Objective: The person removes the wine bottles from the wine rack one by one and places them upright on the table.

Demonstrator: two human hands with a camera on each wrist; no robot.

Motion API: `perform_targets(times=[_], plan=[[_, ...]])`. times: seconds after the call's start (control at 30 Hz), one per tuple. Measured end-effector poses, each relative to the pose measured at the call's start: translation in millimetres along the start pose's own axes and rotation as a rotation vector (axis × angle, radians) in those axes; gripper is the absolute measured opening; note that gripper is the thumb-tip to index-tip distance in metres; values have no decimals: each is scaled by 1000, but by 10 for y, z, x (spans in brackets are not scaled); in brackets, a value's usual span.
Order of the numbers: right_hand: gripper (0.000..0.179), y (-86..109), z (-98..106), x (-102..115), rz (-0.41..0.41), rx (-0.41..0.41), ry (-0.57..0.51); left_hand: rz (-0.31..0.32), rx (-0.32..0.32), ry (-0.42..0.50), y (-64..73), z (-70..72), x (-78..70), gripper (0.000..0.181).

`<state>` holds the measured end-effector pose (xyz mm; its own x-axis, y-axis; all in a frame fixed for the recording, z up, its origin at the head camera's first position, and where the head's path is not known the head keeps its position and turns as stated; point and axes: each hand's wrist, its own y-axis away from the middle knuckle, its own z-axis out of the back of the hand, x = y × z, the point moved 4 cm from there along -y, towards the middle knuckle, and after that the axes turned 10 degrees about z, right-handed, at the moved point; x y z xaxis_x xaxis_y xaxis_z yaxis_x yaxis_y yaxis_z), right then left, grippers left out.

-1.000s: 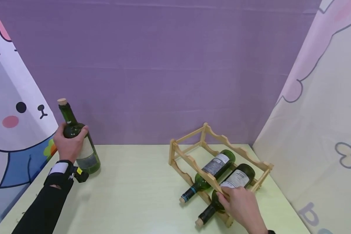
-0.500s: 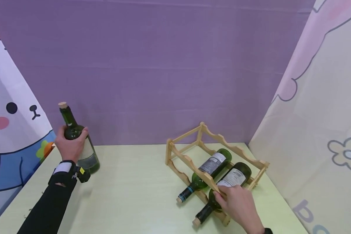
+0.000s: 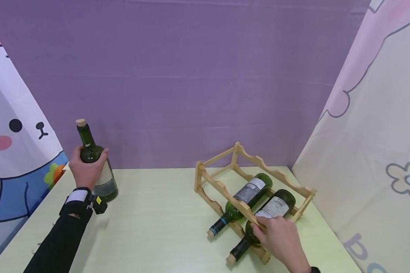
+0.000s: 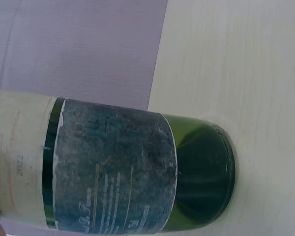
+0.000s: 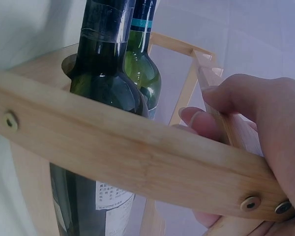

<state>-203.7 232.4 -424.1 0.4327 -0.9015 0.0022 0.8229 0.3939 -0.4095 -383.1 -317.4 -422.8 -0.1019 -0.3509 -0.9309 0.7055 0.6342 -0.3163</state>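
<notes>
My left hand (image 3: 87, 170) grips a green wine bottle (image 3: 106, 185) round its shoulder at the table's left. The bottle leans slightly left, its cork on top and its base at the tabletop. A cream label and a dark label show in the left wrist view. My right hand (image 3: 281, 239) pinches the upper front rail of a wooden wine rack (image 3: 256, 159) near its right end, thumb and fingers on opposite sides. Two corked bottles lie in the rack, necks toward me: a green bottle (image 3: 247, 193) with a blue-banded neck and a darker bottle (image 3: 275, 206), partly behind my right hand.
The pale table (image 3: 150, 220) lies between the held bottle and the rack. A purple cloth (image 3: 177, 83) hangs along the back edge. Printed cloths stand at both sides, the right cloth (image 3: 365, 159) close to the rack.
The left-hand bottle has tipped slightly more upright, its cork moving right while the base stays about in place. The right hand keeps its hold on the rack rail. The head view has shifted slightly.
</notes>
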Motion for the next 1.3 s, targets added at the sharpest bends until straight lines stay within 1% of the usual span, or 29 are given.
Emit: perform_targets(times=[0.2,0.37,0.5,0.6,0.67,0.83,1.07,1.2,1.3], plan=[[15,9,1,-4,-9,-4,-5,21,61,-1,35,2,2,74],[20,0,5,15,13,-23,-10,76,116,-2,42,48,10,83],[23,0,9,29,28,-36,-3,119,182,4,47,84,23,92],[22,7,12,29,24,-40,-1,133,227,2,66,94,32,98],[22,12,14,27,22,-44,0,124,242,5,82,102,27,100],[22,20,12,23,37,-58,6,90,258,35,141,135,-17,102],[24,13,-1,2,37,-58,12,71,293,81,243,188,-83,106],[23,11,0,-3,33,-58,7,35,274,100,319,229,-123,108],[19,13,-4,-2,28,-55,8,4,250,92,387,266,-150,110]])
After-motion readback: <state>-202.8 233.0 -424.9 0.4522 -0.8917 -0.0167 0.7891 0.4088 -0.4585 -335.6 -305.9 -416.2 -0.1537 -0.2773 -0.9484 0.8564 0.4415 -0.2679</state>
